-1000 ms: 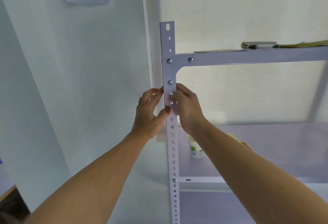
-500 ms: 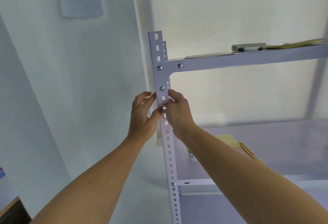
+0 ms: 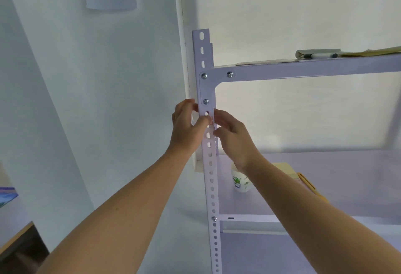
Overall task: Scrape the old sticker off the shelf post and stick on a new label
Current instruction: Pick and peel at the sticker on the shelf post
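Below, the right wrist (image 3: 244, 162) partly hides a printed cup (image 3: 240, 183).

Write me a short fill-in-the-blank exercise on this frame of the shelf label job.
1. The left hand and right hand meet on the post, just below a ____.
2. The pen lies on the ____ shelf.
3. The cup behind the right wrist has ____ print.
Missing words: screw; top; green.
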